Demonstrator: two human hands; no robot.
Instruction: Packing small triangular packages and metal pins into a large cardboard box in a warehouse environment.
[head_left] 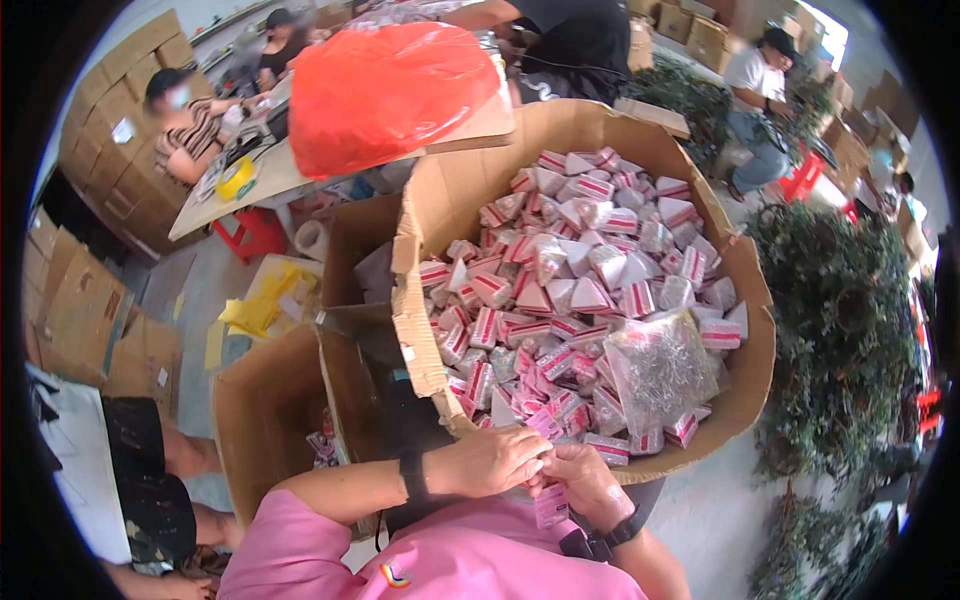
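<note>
My left hand (488,460) and my right hand (583,478) meet at the near rim of a big cardboard box (755,330). Both have their fingers closed in a pinch, tips touching. A pink tag (551,507) hangs below the right fingers, gripped near its top. What the left fingertips pinch is too small to make out. Another pink tag (544,424) shows just beyond the left fingers. Inside the box lie many white wedge-shaped pieces (590,292) with pink stripes, like cake slices, many in clear wrap. On top rests a clear bag of thin metal pieces (662,368).
To the left stands an open carton (265,410) with a few pink pieces inside. A table (200,212) beyond carries a red plastic bag (390,95) and yellow tape (235,179). Green artificial foliage (835,330) lines the right. Several people sit or stand around.
</note>
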